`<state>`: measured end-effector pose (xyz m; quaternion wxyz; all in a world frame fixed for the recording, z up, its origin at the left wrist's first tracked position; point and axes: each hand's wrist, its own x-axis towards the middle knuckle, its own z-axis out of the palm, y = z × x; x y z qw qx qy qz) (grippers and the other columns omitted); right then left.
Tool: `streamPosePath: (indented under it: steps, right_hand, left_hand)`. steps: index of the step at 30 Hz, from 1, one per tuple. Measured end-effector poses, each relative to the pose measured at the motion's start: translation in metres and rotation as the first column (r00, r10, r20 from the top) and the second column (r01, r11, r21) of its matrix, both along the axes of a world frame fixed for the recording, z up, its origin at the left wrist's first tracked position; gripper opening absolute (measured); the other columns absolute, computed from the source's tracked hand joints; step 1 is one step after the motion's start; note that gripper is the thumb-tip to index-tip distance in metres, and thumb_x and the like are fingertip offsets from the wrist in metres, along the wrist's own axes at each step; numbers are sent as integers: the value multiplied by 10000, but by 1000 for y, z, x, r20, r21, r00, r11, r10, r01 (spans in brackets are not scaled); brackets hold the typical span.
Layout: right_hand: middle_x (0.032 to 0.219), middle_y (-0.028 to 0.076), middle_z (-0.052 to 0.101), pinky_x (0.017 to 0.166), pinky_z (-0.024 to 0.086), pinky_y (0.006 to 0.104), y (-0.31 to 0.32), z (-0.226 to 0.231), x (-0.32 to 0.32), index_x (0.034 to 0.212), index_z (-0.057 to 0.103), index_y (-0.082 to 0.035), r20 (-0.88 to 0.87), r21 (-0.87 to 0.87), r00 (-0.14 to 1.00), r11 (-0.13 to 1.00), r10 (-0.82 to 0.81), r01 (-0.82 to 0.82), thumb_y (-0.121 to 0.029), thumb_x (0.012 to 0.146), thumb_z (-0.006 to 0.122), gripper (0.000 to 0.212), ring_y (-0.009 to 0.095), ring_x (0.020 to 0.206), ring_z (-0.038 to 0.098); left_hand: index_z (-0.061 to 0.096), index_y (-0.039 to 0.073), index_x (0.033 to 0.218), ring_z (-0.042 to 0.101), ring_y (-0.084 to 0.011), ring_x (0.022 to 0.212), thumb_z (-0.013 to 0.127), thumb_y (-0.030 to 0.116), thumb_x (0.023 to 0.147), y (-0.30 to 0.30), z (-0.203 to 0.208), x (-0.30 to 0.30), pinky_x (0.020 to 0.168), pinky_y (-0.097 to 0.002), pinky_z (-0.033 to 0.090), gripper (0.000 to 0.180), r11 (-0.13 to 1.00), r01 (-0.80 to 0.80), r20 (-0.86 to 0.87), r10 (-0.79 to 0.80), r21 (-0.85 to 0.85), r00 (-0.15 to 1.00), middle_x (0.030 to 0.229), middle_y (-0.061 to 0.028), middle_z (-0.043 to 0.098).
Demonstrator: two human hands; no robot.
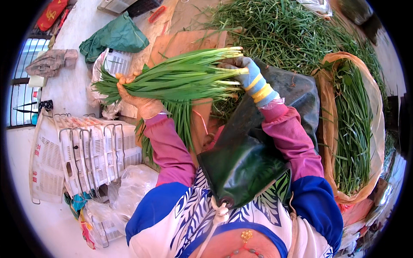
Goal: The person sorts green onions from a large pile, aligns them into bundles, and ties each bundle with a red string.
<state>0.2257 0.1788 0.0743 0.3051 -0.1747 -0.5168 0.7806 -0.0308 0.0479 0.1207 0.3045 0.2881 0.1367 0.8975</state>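
A thick bunch of garlic chives (180, 73) lies crosswise in front of me, its flat green leaves to the left and its pale stem ends to the right. My left hand (140, 101), in a tan glove, is closed around the leafy part. At the stem ends, my right hand (246, 72), in a grey glove with a blue and yellow striped cuff, grips the bunch; some of its fingers are hidden behind the stems. More chives (181, 120) hang below the bunch, beside my left wrist. Under them is a brown board (204, 41).
A loose heap of green leaves (275, 28) spreads at the far right. An orange-tinted plastic bag (377, 129) full of chives stands at right. White plastic crates (92, 142) and clear bags (135, 185) sit at left, beyond them a green cloth (114, 36). A dark green apron (245, 167) covers my lap.
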Motion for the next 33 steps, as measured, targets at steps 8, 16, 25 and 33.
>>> streamPosePath:
  steps: [8, 16, 25, 33]
  right_hand:
    - [781, 46, 575, 760, 485, 361, 37, -29, 25, 821, 566, -33, -7, 291, 866, 828, -499, 479, -116, 807, 510, 101, 161, 702, 551]
    - [920, 86, 624, 729, 456, 254, 28, -1, 30, 940, 622, 23, 121, 286, 941, 919, -315, 271, -174, 840, 522, 243, 143, 800, 580]
    - [626, 94, 586, 531, 466, 313, 8, -6, -4, 691, 653, -115, 279, 898, 712, 438, -644, 45, -301, 630, 740, 214, 229, 574, 578]
    - [799, 33, 636, 687, 457, 215, 12, 4, 7, 913, 620, -8, 225, 229, 973, 973, -47, -6, -79, 790, 608, 142, 59, 726, 563]
  left_hand:
    - [588, 119, 908, 546, -111, 686, 586, 199, 803, -3, 12, 4, 784, -328, 437, 131, 999, -2, 49, -1, 53, 999, 716, 21, 584]
    - [585, 121, 967, 554, -112, 719, 576, 201, 806, -9, 6, -4, 806, -343, 422, 180, 999, -37, -25, 37, 16, 999, 752, 28, 598]
    - [486, 108, 1010, 454, -124, 670, 524, 161, 820, -10, -4, -15, 699, -350, 404, 201, 989, 148, -189, -141, 26, 972, 705, 28, 423]
    - [492, 87, 1040, 490, -134, 681, 580, 181, 801, 9, 6, 29, 756, -354, 429, 271, 997, -67, -69, 68, 24, 995, 738, 12, 453]
